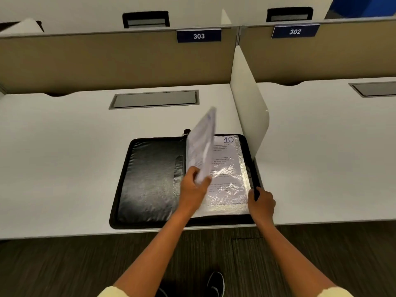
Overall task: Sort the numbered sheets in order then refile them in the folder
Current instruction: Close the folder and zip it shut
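The folder (184, 181) lies open flat on the desk (64, 157), at the near edge directly in front of you. Your left hand (192, 185) pinches the lower edge of a bundle of sleeved sheets (202, 146) and holds it raised and tilted, standing up from the spine of the folder. The bundle is blurred, so you cannot read any number on it or count its sheets.

Just right of your left hand, one sheet (227, 168) lies flat in a clear plastic sleeve on the right half of the folder. It is marked 10 at its top right corner. Your right hand (260, 203) grips the folder's lower right corner, fingers curled over the rim, and steadies it against the desk.

Treat the task as under way, stage uncertain. All visible sheets sit inside the folder; none lies loose on the desk. Sheet 10 at the back may be the last in order, but you cannot confirm this without reading the raised sheets.

The left half of the folder, left of your left hand, is a black lining with a pocket; nothing shows in it.

Beyond your hands, a grey cable hatch (155, 99) is set into the desk. A white divider (248, 103) stands just right of your right hand.
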Demonstrator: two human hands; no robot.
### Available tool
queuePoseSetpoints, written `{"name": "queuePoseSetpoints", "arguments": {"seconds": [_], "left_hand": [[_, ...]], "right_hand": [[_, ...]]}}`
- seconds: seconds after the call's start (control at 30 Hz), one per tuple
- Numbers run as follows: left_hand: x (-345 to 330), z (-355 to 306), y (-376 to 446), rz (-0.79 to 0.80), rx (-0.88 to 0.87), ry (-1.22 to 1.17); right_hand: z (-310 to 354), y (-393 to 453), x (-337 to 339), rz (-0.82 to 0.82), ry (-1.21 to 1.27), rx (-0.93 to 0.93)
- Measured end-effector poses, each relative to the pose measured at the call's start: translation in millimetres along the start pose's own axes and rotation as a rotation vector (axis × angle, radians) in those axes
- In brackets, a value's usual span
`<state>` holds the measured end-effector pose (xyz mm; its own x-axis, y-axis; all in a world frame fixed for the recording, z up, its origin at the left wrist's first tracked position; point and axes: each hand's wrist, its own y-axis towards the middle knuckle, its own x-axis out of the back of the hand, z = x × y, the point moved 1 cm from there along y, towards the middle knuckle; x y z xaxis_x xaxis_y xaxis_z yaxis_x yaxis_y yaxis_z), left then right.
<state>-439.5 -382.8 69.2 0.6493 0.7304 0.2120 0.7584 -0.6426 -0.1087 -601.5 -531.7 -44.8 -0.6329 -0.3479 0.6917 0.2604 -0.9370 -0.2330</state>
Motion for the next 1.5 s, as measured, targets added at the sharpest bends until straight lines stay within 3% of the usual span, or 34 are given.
{"name": "queuePoseSetpoints", "arguments": {"seconds": [0.13, 0.2, 0.27, 0.43, 0.6, 0.73, 0.87, 1.13, 1.3, 1.5], "left_hand": [[-30.6, 24.7, -6.5, 0.323, 0.033, 0.009], [-32.6, 35.5, -8.0, 0.383, 0.034, 0.081], [-23.1, 48.1, -3.0, 0.32, -0.012, 0.198], [43.9, 85.3, 25.8, -0.098, -0.153, 0.479], [141.1, 116.6, 35.6, -0.385, 0.064, 0.718], [189.2, 135.4, 19.3, -0.408, 0.404, 0.816], [201.3, 147.5, 5.6, -0.349, 0.441, 0.852], [235.1, 140.9, 14.4, -0.429, 0.498, 0.518], [257.1, 138.7, 16.4, -0.339, 0.458, 0.222], [288.8, 131.7, 13.5, -0.28, 0.319, 0.064]], "right_hand": [[-2.3, 1.1, 1.8, -0.007, 0.021, -0.019], [-2.8, 1.8, 3.8, -0.01, 0.032, -0.02], [-1.9, 1.9, 6.9, -0.023, 0.066, -0.012], [5.1, 2.2, 12.3, -0.035, 0.078, -0.026], [5.7, 8.4, 12.2, -0.023, 0.088, -0.055], [12.3, 9.9, 12.9, 0.037, 0.099, -0.087], [16.7, 8.4, 13.0, 0.1, 0.138, -0.127], [20.0, 3.7, 19.8, 0.091, 0.325, -0.153], [30.2, -7.9, 21.1, 0.029, 0.421, -0.158], [56.9, -39.7, 8.2, -0.035, 0.527, -0.133]]}}
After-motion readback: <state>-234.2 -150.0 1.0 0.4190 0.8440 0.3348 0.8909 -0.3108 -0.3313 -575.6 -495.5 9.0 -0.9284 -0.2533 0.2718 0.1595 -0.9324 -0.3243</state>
